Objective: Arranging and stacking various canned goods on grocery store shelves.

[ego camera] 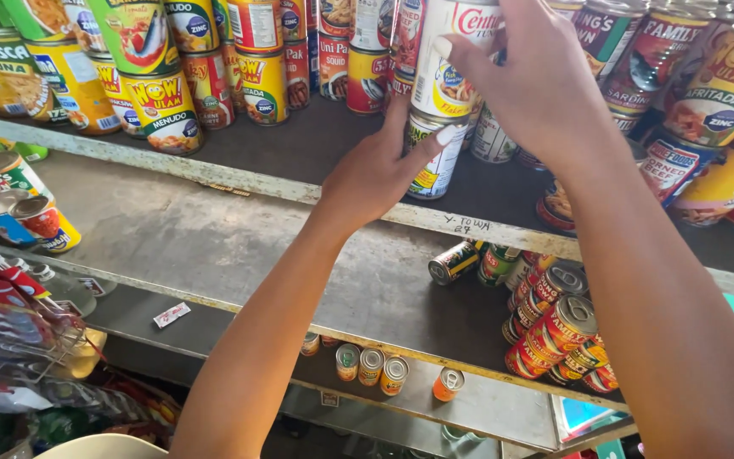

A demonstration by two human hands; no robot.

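Up on the shelf (239, 180), right hand (537, 81) grips a white can (448, 59); left hand (375, 170) clasps the lower can (435, 161).

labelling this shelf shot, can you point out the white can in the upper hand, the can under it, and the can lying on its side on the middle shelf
white can (445, 72), head view, on its label front
lower can (437, 166), head view, on its side wall below the thumb
tipped can (454, 261), head view, on its side wall
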